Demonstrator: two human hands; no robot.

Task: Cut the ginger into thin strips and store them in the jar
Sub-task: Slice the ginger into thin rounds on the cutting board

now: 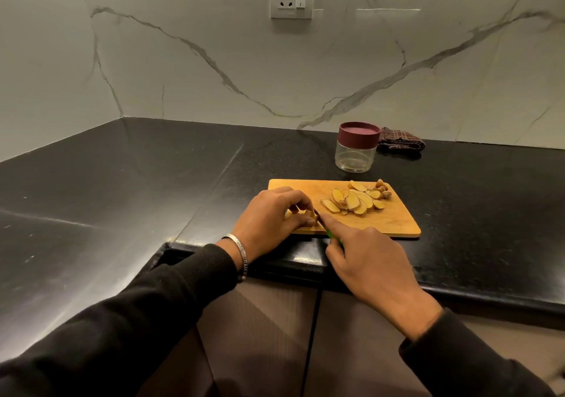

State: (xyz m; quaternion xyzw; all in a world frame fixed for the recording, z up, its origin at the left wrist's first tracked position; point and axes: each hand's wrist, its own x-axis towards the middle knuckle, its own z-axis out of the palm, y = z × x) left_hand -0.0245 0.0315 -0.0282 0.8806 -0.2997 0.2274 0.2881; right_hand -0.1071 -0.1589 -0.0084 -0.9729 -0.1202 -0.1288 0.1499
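We see a small piece of pale yellow ginger (301, 213) pinched under our left hand (272, 219) at the near left of the rectangular wooden cutting board (394, 216). Our right hand (371, 262) grips a green-handled knife (331, 236), forefinger along it. Ginger slices (354, 201) lie mid-board. Behind, on the black stone worktop (122, 182), stands a clear jar with maroon lid (357, 147).

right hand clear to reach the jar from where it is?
Probably yes. The jar stands beyond the cutting board with only low ginger slices between, but the right hand holds the knife.
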